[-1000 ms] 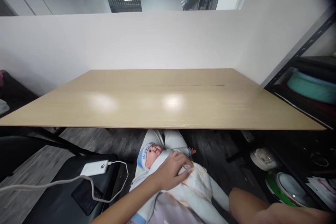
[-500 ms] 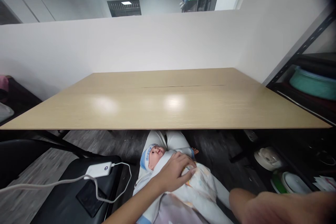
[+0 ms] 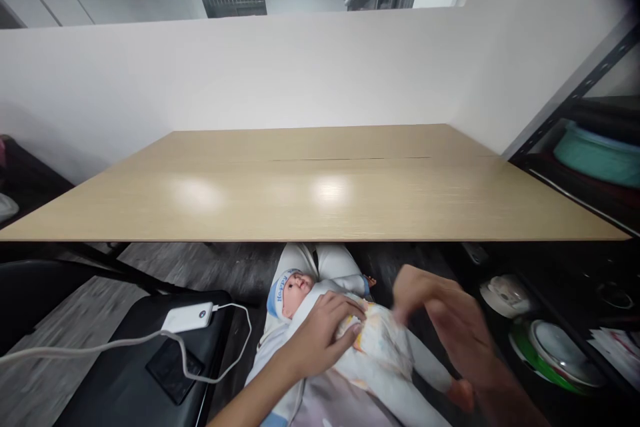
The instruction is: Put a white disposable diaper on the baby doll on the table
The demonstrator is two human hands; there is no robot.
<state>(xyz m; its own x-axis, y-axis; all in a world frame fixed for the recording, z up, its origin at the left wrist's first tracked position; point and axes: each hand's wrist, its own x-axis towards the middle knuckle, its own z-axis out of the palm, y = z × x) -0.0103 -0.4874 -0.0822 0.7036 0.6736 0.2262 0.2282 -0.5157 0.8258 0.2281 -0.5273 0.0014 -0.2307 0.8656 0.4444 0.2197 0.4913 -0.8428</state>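
A baby doll [image 3: 300, 288] in white clothes and a blue-and-white cap lies on my lap, below the near edge of the table. It wears a printed diaper [image 3: 383, 341]. My left hand [image 3: 320, 337] rests on the doll's chest, fingers curled against the top of the diaper. My right hand [image 3: 443, 320] hovers just right of the diaper, blurred by motion, fingers bent and apart with nothing seen in them.
A wide pale wooden table [image 3: 320, 187] fills the middle, with a white partition behind it. A white power bank [image 3: 187, 317] with a cable lies on a black seat at my left. Dark shelving at the right holds bowls [image 3: 555, 353] and a teal basin [image 3: 600, 153].
My right hand has come up from the lower right corner and moved left toward the doll's diaper. My left hand stays on the doll's chest.
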